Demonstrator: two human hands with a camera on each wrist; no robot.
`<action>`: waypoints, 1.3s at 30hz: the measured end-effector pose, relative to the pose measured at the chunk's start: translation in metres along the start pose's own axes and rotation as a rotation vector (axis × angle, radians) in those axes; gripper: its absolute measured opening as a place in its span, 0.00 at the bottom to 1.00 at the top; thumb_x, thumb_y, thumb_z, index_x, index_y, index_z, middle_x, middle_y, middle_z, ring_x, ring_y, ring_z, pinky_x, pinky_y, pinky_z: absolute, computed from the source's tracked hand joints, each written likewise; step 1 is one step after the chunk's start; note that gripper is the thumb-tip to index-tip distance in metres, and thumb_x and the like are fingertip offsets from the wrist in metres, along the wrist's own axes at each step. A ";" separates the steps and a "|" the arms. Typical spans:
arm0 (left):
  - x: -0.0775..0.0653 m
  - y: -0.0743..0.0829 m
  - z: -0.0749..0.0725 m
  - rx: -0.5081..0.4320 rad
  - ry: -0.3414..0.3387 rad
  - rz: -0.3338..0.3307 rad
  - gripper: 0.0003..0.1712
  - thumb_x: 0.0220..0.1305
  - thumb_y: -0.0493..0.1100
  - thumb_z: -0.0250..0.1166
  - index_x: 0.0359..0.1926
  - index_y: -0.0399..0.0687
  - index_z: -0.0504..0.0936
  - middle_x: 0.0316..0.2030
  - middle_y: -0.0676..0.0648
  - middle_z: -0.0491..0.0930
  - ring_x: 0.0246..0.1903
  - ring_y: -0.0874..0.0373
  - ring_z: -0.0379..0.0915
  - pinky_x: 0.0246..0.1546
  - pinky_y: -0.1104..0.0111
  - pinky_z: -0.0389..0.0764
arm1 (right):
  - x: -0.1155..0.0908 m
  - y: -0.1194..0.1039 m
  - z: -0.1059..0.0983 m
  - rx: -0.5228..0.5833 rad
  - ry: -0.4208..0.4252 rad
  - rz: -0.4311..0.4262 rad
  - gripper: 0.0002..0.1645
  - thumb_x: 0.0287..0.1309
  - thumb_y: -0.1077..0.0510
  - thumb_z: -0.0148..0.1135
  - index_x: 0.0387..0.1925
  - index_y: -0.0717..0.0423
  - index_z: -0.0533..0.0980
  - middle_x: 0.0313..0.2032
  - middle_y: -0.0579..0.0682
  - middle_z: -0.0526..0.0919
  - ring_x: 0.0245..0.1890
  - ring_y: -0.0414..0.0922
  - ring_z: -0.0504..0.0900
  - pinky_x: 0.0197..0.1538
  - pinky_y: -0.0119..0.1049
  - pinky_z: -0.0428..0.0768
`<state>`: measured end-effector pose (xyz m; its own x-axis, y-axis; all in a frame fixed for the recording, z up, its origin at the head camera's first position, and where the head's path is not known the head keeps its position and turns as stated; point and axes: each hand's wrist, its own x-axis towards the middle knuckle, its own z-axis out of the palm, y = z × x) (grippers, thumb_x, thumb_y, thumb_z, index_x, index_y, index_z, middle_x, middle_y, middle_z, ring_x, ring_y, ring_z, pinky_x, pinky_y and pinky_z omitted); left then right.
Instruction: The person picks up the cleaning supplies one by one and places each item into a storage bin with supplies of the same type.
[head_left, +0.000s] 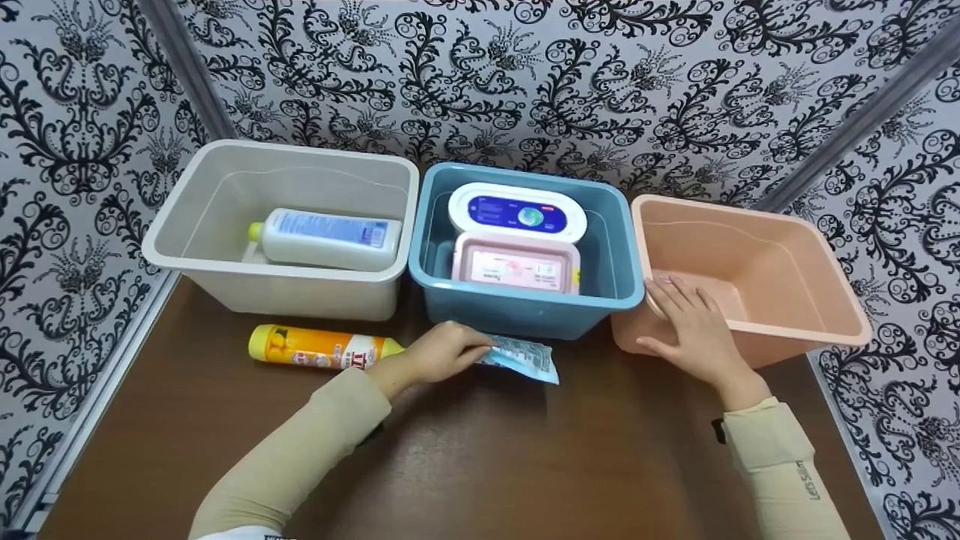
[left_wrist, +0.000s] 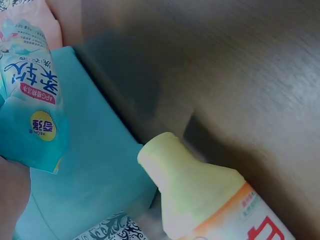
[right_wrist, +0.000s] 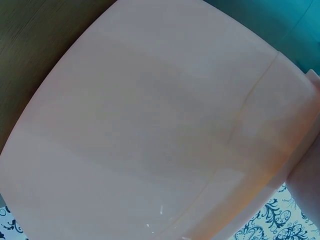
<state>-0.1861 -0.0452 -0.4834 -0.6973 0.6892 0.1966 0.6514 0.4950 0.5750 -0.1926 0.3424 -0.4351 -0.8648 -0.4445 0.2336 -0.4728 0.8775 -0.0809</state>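
Note:
My left hand point(head_left: 448, 352) pinches a small light-blue laundry detergent pouch point(head_left: 525, 358) by its left end, in front of the blue bin point(head_left: 517, 319). In the left wrist view the pouch point(left_wrist: 37, 95) shows its printed front, overlapping the bin's wall. My right hand point(head_left: 697, 334) rests on the front rim of the peach bin point(head_left: 795, 225), near its left corner. Its fingers lie fairly straight over the rim, while the thumb is spread along the outside. The right wrist view is mostly filled by the peach bin's outer wall point(right_wrist: 140, 110).
An orange bottle with yellow ends point(head_left: 322, 347) lies on the brown table point(head_left: 480, 465), left of my left hand. Inside the grey bin point(head_left: 315, 296) lies a white bottle point(head_left: 330, 238). The blue bin holds a white oval tub point(head_left: 517, 212) and a pink box point(head_left: 517, 266).

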 end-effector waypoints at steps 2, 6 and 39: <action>0.001 0.001 -0.001 -0.004 0.009 -0.004 0.14 0.67 0.43 0.56 0.47 0.44 0.84 0.43 0.47 0.85 0.45 0.55 0.81 0.48 0.63 0.80 | 0.000 0.000 0.000 0.000 -0.003 0.004 0.51 0.46 0.37 0.65 0.67 0.58 0.61 0.65 0.60 0.67 0.66 0.59 0.59 0.65 0.61 0.54; 0.002 0.004 -0.003 -0.028 0.029 -0.010 0.13 0.66 0.43 0.57 0.45 0.44 0.84 0.42 0.47 0.85 0.44 0.56 0.81 0.47 0.64 0.80 | 0.000 0.000 -0.001 -0.001 0.000 0.001 0.51 0.45 0.39 0.66 0.67 0.59 0.61 0.65 0.60 0.67 0.66 0.60 0.59 0.65 0.61 0.55; 0.016 0.031 -0.026 -0.167 0.016 -0.047 0.13 0.66 0.41 0.57 0.44 0.42 0.85 0.41 0.46 0.85 0.42 0.57 0.82 0.45 0.65 0.81 | -0.002 0.001 -0.002 0.061 -0.023 0.012 0.50 0.45 0.43 0.68 0.67 0.57 0.61 0.65 0.61 0.66 0.68 0.59 0.58 0.66 0.61 0.52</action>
<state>-0.1853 -0.0323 -0.4421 -0.7317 0.6580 0.1781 0.5600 0.4312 0.7075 -0.1912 0.3448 -0.4334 -0.8738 -0.4385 0.2101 -0.4711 0.8704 -0.1428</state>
